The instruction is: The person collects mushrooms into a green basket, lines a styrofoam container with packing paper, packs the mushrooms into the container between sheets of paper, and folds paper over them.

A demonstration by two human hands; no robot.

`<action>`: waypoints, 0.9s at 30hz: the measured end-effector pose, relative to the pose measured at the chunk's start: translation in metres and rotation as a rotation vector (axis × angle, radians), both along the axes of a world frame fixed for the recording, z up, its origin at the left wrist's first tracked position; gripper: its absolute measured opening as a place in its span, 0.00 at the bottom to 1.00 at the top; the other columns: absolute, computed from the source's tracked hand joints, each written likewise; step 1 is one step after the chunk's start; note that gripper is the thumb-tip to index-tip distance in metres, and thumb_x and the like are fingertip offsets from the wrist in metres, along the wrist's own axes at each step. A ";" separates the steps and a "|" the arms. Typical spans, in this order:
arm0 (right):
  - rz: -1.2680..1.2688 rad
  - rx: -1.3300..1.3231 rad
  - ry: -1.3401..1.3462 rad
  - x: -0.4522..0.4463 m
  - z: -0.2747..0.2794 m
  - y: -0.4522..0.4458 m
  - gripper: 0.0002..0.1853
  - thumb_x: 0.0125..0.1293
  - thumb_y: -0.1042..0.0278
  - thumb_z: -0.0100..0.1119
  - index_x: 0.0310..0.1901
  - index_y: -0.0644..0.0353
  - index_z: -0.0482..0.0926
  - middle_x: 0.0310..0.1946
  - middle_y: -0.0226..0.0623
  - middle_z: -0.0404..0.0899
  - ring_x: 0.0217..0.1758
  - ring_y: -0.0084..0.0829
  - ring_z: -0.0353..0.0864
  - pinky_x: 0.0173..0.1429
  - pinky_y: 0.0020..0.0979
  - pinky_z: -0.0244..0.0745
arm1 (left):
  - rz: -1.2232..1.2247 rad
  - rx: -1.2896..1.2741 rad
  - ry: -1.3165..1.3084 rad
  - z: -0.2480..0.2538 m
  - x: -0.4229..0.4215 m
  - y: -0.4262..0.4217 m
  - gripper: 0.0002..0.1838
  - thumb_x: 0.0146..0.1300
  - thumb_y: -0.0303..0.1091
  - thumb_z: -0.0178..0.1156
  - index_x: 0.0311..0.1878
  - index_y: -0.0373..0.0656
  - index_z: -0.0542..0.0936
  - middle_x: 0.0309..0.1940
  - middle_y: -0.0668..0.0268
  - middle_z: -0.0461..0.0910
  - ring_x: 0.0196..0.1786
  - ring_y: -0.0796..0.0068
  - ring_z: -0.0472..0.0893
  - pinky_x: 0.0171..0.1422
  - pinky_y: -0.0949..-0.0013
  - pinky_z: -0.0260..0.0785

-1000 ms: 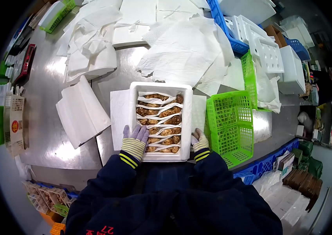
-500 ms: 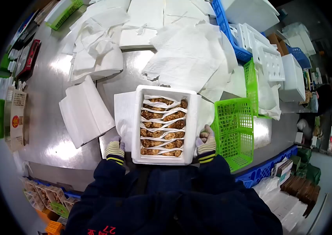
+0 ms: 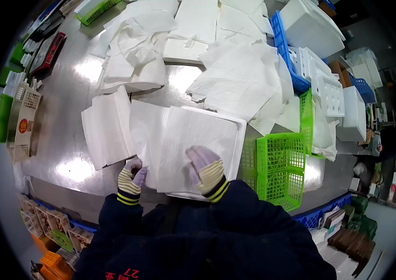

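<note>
A white foam box [image 3: 241,140] stands before me, its contents hidden under a white paper sheet [image 3: 193,135]. My right hand [image 3: 205,168], in a pale purple glove with a striped cuff, lies flat on this sheet with fingers stretched. Left of the box, another part of the paper, a white flap [image 3: 147,135], sticks out over the table. At the flap's lower left edge is my left hand [image 3: 133,175], gloved alike, its fingers curled and thumb pressed in at the paper's edge.
A folded stack of white paper [image 3: 107,128] lies to the left. Green baskets [image 3: 282,168] stand on the right, and more paper sheets [image 3: 240,70] spread behind the box. A blue crate [image 3: 282,42] and foam boxes [image 3: 312,25] are at the back right. The steel table [image 3: 62,130] shines underneath.
White paper now covers the brown, knobbly pieces that lay in rows in the box. My right hand has moved from the box's right side onto the paper. The view has shifted slightly.
</note>
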State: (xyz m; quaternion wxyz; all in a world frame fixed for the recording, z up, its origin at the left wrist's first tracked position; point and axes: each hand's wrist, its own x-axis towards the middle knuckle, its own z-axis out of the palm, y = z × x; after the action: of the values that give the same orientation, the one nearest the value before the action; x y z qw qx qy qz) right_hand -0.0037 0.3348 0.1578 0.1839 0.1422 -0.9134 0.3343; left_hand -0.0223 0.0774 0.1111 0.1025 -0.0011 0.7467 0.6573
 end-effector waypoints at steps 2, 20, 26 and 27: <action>-0.159 0.244 -0.060 -0.012 -0.036 0.003 0.26 0.50 0.66 0.55 0.53 0.64 0.69 0.51 0.50 0.69 0.54 0.47 0.68 0.56 0.42 0.64 | -0.018 -0.032 -0.002 0.033 -0.001 0.003 0.06 0.56 0.23 0.58 0.37 0.39 0.74 0.26 0.72 0.73 0.29 0.87 0.69 0.34 0.80 0.63; -0.645 -0.227 -0.377 0.066 -0.061 0.124 0.27 0.59 0.68 0.52 0.60 0.67 0.61 0.53 0.57 0.66 0.54 0.47 0.70 0.58 0.40 0.65 | -1.051 -0.045 -0.050 -0.005 0.045 0.174 0.18 0.58 0.28 0.56 0.53 0.40 0.72 0.36 0.59 0.75 0.36 0.72 0.75 0.43 0.72 0.70; -0.536 -0.604 -1.149 0.151 -0.080 0.080 0.50 0.50 0.48 0.62 0.68 0.61 0.44 0.57 0.58 0.65 0.61 0.45 0.67 0.63 0.35 0.61 | -0.483 -0.434 0.646 0.027 -0.015 0.161 0.26 0.57 0.32 0.56 0.60 0.46 0.67 0.54 0.51 0.68 0.51 0.55 0.72 0.55 0.60 0.65; -0.519 -0.532 -1.212 0.153 -0.076 0.073 0.50 0.50 0.48 0.62 0.67 0.61 0.45 0.56 0.57 0.68 0.59 0.44 0.70 0.61 0.33 0.63 | -0.509 -0.501 0.718 0.021 -0.026 0.170 0.28 0.54 0.35 0.58 0.61 0.48 0.66 0.58 0.50 0.64 0.55 0.48 0.67 0.57 0.54 0.63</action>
State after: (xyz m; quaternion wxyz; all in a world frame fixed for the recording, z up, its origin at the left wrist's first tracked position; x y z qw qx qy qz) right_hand 0.1494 0.4073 0.0820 -0.2542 -0.3406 -0.7468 0.5116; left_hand -0.0485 0.2478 0.1324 -0.0071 0.3822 0.8462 0.3711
